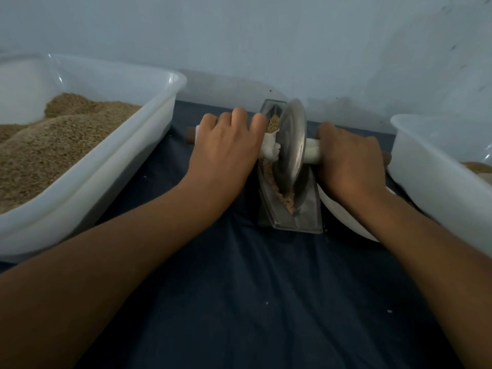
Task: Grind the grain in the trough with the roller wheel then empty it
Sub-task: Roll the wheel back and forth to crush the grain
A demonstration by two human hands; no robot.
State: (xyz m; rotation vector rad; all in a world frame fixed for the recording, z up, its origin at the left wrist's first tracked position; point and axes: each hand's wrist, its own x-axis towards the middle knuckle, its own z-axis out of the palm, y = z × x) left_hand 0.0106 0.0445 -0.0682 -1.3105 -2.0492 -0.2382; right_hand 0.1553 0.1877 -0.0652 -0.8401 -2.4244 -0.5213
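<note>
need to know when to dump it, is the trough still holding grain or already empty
Still holding grain: tan grain lies along the trough channel on both sides of the roller wheel.

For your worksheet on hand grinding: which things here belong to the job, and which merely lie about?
In use: metal roller wheel with white-wrapped handle, metal trough, tan grain, left hand, right hand.

Lying about: white plastic tub of grain, white tub at right, white bowl, dark blue cloth.
</note>
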